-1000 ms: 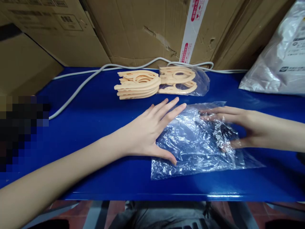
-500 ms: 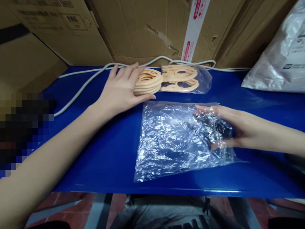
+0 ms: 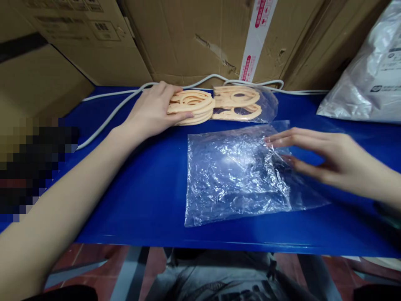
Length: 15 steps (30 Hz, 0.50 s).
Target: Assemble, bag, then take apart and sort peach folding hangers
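Observation:
My left hand (image 3: pixel 153 108) is closed around the left end of a stack of cream plastic folding hangers (image 3: pixel 196 104), thumb along the front and fingers over the back. Their right end touches a clear bag of similar hangers (image 3: pixel 239 102). In front of them a crinkled clear plastic bag (image 3: pixel 232 175) lies flat on the blue table (image 3: pixel 140 209). My right hand (image 3: pixel 319 156) is at this bag's right end, thumb and fingers apart. Its fingertips are at the film; whether they are inside the bag or on top is hard to tell.
Cardboard boxes (image 3: pixel 188 42) stand along the back edge. A white cable (image 3: pixel 109 117) runs across the rear and left of the table. At the back right leans a large silvery plastic bag (image 3: pixel 366 88). A dark, pixelated shape (image 3: pixel 34 154) is at the left.
My left hand has slid slightly left and closed more around the hanger stack. The right hand has drawn back to the right, partly out of the clear bag, whose film has shifted.

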Each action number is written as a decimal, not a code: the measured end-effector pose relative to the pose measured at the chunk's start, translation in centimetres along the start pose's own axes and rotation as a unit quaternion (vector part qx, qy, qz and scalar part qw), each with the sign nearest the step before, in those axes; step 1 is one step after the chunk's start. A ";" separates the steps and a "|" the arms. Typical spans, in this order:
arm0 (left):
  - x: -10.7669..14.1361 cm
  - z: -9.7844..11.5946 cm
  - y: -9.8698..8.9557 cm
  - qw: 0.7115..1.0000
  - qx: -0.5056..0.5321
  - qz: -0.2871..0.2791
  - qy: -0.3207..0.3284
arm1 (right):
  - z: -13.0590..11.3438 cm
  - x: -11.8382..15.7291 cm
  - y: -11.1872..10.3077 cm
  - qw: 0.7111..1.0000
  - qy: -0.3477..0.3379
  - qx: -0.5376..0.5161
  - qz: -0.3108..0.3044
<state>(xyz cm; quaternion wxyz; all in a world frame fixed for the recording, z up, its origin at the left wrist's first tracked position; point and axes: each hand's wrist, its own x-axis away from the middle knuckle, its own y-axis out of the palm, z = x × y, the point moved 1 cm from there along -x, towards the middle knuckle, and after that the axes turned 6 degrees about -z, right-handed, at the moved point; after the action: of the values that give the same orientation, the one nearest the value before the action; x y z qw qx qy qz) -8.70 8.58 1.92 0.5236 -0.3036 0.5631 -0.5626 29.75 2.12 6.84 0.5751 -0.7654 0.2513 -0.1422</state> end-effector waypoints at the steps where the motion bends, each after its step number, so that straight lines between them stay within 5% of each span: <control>1: 0.1 0.2 -0.2 1.000 0.002 -0.009 -0.003 | -0.3 0.1 -0.4 0.999 0.009 0.017 0.030; 6: 0.2 0.3 -0.3 1.000 -0.015 -0.026 -0.009 | -1.1 0.5 -1.0 0.982 0.032 0.123 0.138; 15: -0.2 -1.4 1.0 0.997 -0.023 0.058 0.039 | 0.4 0.1 -0.2 0.982 -0.014 0.145 0.120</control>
<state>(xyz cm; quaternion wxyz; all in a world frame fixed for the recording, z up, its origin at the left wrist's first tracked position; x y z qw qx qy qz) -9.72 9.41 0.73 0.5261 -0.2605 0.6123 -0.5296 30.04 2.41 6.93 0.6965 -0.6398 0.3103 -0.0964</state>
